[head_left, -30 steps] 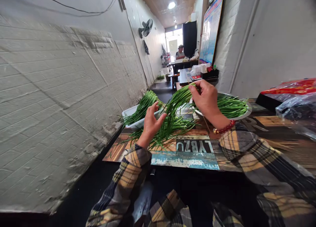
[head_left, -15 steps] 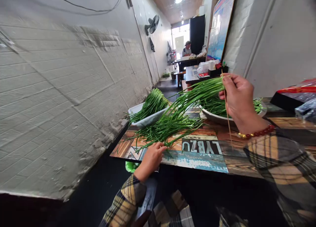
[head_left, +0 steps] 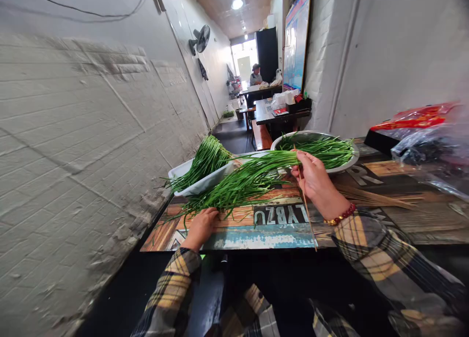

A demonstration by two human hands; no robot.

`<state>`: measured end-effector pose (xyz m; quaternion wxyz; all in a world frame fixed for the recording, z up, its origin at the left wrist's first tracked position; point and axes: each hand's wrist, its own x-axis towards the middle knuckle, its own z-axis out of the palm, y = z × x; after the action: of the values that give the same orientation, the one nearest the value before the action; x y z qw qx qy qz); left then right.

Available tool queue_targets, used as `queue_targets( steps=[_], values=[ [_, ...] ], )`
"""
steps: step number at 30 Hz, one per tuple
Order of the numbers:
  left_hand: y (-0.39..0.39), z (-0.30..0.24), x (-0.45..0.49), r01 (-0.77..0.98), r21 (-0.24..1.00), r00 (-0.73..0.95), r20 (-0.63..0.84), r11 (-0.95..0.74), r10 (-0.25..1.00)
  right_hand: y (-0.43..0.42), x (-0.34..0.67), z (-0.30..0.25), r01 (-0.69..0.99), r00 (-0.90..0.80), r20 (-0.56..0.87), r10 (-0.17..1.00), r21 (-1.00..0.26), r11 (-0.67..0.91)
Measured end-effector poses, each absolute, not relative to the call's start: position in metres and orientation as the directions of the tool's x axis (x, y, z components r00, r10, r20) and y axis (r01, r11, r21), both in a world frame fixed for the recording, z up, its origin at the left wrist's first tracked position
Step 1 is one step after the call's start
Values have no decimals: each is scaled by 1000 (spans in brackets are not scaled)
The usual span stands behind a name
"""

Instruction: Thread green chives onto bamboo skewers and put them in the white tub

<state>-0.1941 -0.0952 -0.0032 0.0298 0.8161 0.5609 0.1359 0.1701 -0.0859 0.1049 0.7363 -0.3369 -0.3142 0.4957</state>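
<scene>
My right hand (head_left: 315, 180) is closed around the stem ends of a bunch of garlic chives (head_left: 269, 160), with a thin wooden skewer (head_left: 306, 205) pointing down from the same grip. The bunch stretches left over more loose chives on the table. My left hand (head_left: 202, 225) is at the near left edge of the chives, fingers bent together at the leaves; its thumb is hidden. Behind it, a white tray (head_left: 201, 182) holds a thick stack of chives (head_left: 203, 163). A wide bowl (head_left: 357, 157) of chives stands just beyond my right hand.
Several loose skewers (head_left: 381, 198) lie on the patterned wooden table (head_left: 282, 240) at the right. Clear plastic packaging with red print (head_left: 421, 132) sits farther right. A white brick wall (head_left: 73, 146) runs along the left. Another person (head_left: 255, 74) sits at a far table.
My right hand has lowered with the chives and skewer, bringing the bunch down onto the loose pile. The camera has turned right, so the bowl and loose skewers show more fully.
</scene>
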Motion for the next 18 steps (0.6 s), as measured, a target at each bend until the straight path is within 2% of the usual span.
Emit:
queue_targets(
  steps=[4,6,9,11,14,18],
  values=[
    [-92,-3,-212,908,280,243,257,-313,935,-88,154,63,-433,204,32,978,-893,120],
    [-99,-2,-224,897,380,98,329,-226,939,-91,149,34,-396,181,-7,983,-916,67],
    [-110,9,-238,814,578,-224,407,-60,886,-95,148,-8,-312,160,-60,985,-950,-7],
    [-115,23,-233,767,641,-319,429,-36,845,-94,150,-29,-250,169,-69,983,-968,-25],
    [-116,45,-194,722,673,-195,423,-163,885,-90,155,-47,-145,168,-49,985,-989,-25],
    [-109,51,-107,691,584,176,435,-425,883,-88,159,-52,6,123,-7,992,-1000,-7]
  ],
)
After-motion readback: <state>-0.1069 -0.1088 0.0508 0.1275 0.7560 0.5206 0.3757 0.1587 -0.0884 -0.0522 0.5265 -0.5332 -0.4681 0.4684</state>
